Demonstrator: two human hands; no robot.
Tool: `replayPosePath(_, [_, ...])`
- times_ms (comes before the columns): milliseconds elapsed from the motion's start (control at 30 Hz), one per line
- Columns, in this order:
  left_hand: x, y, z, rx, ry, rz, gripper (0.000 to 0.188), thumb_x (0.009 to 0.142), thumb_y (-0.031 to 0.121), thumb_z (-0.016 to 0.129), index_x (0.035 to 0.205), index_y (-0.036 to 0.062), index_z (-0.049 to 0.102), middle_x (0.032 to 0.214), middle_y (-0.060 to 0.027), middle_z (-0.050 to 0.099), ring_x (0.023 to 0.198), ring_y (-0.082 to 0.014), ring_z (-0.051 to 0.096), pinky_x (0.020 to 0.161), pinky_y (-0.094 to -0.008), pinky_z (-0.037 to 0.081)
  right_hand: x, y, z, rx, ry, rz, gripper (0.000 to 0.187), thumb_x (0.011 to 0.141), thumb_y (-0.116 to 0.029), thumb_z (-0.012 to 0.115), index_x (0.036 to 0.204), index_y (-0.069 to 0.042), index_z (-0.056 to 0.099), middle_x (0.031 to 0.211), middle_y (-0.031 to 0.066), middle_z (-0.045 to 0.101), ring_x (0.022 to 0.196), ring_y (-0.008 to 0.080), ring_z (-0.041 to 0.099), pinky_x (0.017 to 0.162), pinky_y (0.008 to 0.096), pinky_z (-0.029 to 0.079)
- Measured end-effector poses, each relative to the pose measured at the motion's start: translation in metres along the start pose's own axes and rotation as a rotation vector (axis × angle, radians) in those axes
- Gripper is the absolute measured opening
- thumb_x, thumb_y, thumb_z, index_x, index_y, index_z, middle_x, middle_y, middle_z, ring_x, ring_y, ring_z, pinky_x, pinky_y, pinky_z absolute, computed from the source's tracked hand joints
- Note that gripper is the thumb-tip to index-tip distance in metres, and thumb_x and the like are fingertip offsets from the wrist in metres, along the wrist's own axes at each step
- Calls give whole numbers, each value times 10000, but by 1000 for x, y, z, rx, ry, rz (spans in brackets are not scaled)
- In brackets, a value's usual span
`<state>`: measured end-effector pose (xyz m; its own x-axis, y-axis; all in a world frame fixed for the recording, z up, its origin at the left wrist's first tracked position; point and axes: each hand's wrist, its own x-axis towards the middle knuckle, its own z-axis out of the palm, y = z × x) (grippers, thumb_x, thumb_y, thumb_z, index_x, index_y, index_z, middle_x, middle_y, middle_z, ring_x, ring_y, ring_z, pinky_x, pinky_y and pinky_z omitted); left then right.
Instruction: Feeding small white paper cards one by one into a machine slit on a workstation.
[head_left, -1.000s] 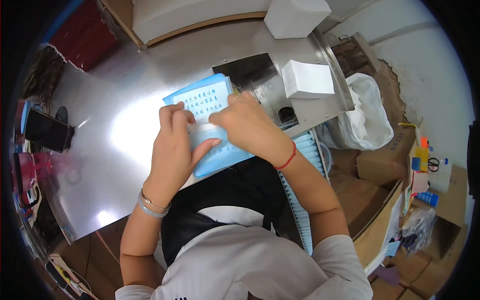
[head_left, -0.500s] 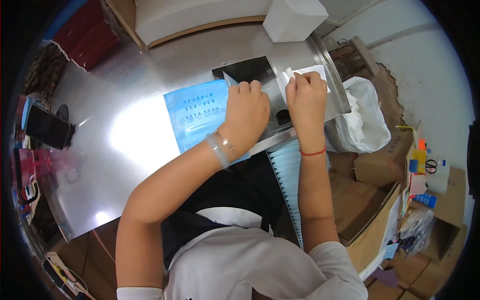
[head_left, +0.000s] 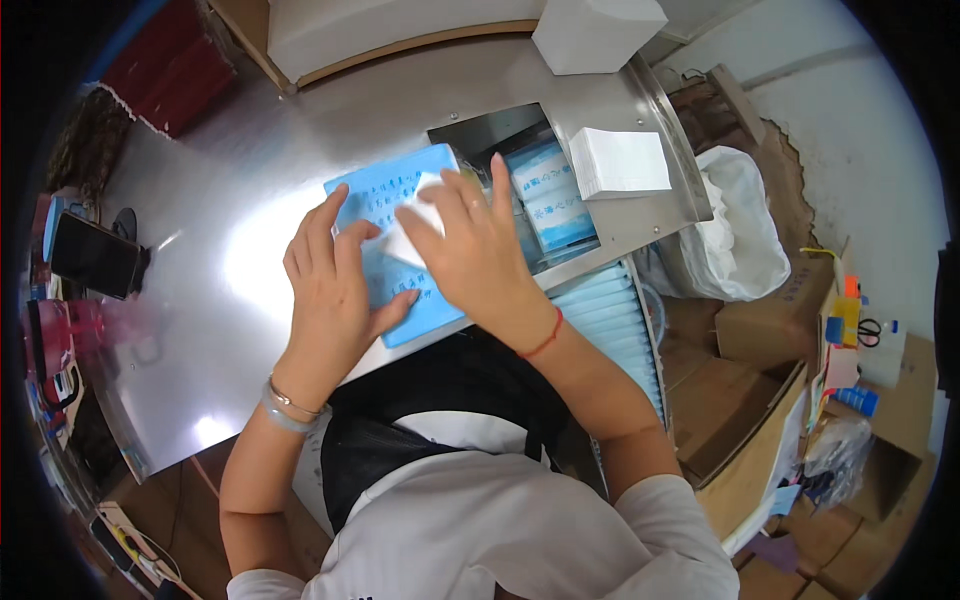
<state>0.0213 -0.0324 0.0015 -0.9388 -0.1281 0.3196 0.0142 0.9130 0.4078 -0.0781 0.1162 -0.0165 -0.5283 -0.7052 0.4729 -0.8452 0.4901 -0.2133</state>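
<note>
A blue, flat pack [head_left: 437, 310] with dark printing lies on the steel table in front of me. My left hand [head_left: 330, 265] rests at its left edge with fingers spread, the thumb on its lower part. Over the pack, my right hand [head_left: 485, 255] holds a small white paper slip [head_left: 405, 245] in its fingers; both are slightly blurred. To the right, a stack of white paper slips [head_left: 622, 163] sits on the table. Beside that stack, a rectangular opening holds several blue-and-white packs [head_left: 550, 195].
Below the table edge stands a row of light blue packs [head_left: 610, 310]. A white bag-lined bin [head_left: 745, 235] is at the right, above cardboard boxes [head_left: 775, 325]. A white block-shaped object [head_left: 595, 38] stands at the back; a dark phone-like screen [head_left: 97, 255] is far left.
My right hand has moved left from the paper stack to the blue pack, bringing a white slip. My left hand has shifted left and spread its fingers. The packs in the opening are now visible.
</note>
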Motion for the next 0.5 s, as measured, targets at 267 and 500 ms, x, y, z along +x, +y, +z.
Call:
replayPosePath(267, [-12, 6, -4, 128, -134, -35, 576, 676, 209, 786, 1206, 75, 606, 1483, -203, 378, 1283, -417, 390, 1055, -498, 292, -8, 12, -26, 523, 106, -161, 321, 859, -124, 613, 1167, -108, 702, 1293, 72, 640, 1246, 305, 574, 1087, 560, 352])
replayPosePath(500, [-12, 9, 1, 48, 76, -27, 687, 614, 216, 829, 1244, 87, 588, 1429, -175, 400, 1245, -404, 390, 1006, -503, 314, 7, -1, 6, 68, 13, -62, 241, 802, -85, 611, 1027, -81, 695, 1024, 82, 660, 1058, 269, 628, 1124, 590, 305])
